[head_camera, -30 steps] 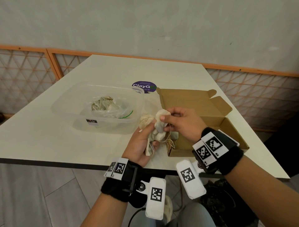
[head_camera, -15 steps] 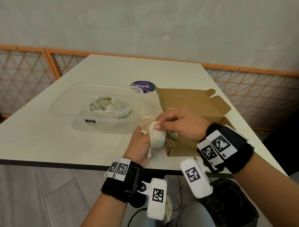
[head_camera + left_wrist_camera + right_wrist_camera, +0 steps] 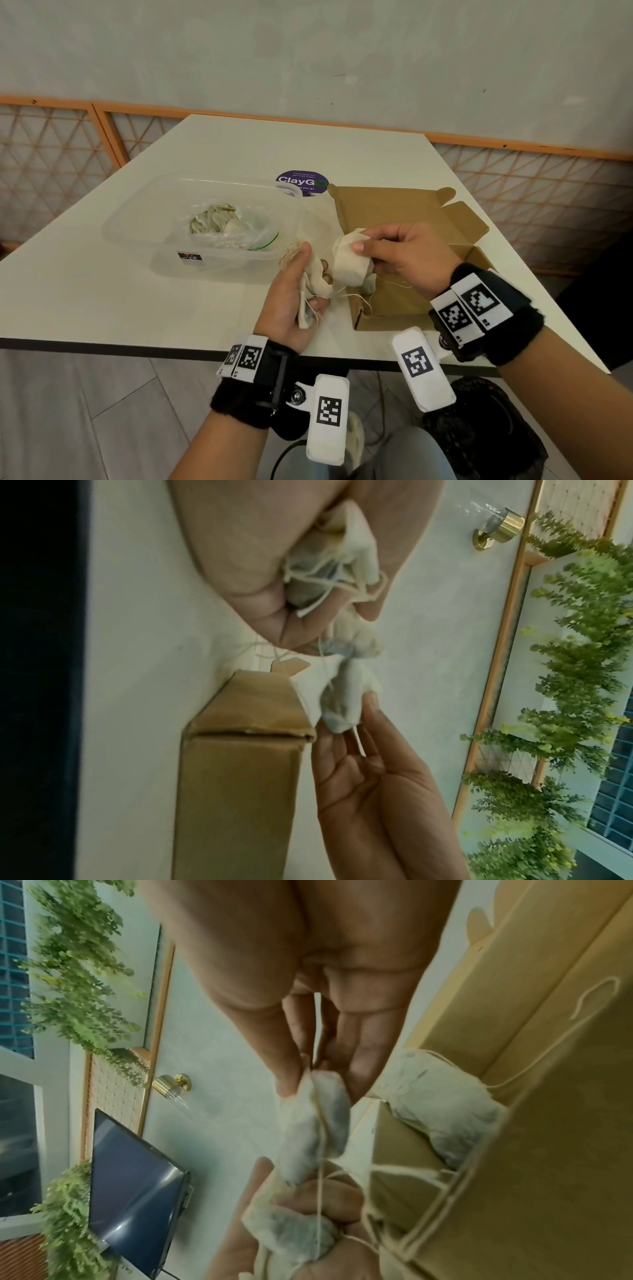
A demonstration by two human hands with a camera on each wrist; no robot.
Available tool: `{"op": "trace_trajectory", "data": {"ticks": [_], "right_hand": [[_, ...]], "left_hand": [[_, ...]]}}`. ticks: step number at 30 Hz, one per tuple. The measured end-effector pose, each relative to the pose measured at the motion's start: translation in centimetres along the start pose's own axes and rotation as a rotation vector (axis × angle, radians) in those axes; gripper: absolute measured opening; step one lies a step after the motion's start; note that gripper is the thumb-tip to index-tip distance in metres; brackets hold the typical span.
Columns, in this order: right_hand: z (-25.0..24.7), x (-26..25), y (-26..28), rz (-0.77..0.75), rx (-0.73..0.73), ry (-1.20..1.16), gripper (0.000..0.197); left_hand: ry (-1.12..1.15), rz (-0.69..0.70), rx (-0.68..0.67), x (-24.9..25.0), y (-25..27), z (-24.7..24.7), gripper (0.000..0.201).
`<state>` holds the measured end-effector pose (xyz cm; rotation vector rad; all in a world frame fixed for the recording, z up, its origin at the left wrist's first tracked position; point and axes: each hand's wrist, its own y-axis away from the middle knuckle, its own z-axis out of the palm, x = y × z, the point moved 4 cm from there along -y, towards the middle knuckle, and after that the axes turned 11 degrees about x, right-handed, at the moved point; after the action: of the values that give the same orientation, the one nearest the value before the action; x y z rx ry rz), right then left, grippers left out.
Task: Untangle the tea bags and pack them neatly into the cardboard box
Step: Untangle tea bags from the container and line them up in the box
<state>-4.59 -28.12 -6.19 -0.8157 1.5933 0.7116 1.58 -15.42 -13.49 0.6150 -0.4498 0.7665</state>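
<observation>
Right now the single tea bag [image 3: 349, 262] pinched in the right hand [image 3: 404, 260] sits just to the right of the clump of tea bags [image 3: 313, 284] in the left hand [image 3: 291, 305], and thin strings [image 3: 346, 294] appear to run between the two. That leftward tie is what the coming move turns on. The single bag hangs roughly upright from the thumb and fingers, long axis top to bottom, at the near-left corner of the cardboard box [image 3: 411, 301], so the right hand is plainly the nearer one to the box.

From the right wrist view, the bag [image 3: 313, 1123] is held at its top edge by the fingertips [image 3: 291, 1080], with a string dropping straight down past it to the clump [image 3: 291, 1229] below. The left wrist view shows the left hand's fingers curled round the clump [image 3: 329, 561], loose thread ends spilling out.

At least one bag [image 3: 441, 1107] already lies inside the box, against its near-left wall, strings trailing over the cardboard. My judgement is that the free bag can go right and down into the box only once its string slips clear of the clump; pulled while snagged, it may drag others along or tear.

Farther left on the table [image 3: 102, 291] stands a clear plastic tub [image 3: 144, 236] holding a plastic bag of more tea bags [image 3: 219, 222]. Beyond the box lies a round purple sticker [image 3: 301, 180].
</observation>
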Motion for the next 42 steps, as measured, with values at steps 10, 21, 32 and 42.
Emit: {"op": "trace_trajectory", "data": {"ticks": [10, 21, 32, 42], "right_hand": [[0.7, -0.6, 0.4, -0.068, -0.052, 0.055, 0.017], [-0.4, 0.1, 0.1, -0.063, 0.004, 0.101, 0.015], [1.1, -1.9, 0.3, -0.223, -0.168, 0.414, 0.015], [1.5, -2.3, -0.5, -0.322, -0.075, 0.551, 0.034]], "left_hand": [[-0.184, 0.054, -0.081, -0.4, 0.5, 0.4, 0.042], [-0.090, 0.020, -0.026, 0.0, 0.4, 0.1, 0.018], [-0.152, 0.046, -0.030, -0.4, 0.1, 0.1, 0.057], [-0.191, 0.090, -0.073, -0.3, 0.6, 0.5, 0.033]]}}
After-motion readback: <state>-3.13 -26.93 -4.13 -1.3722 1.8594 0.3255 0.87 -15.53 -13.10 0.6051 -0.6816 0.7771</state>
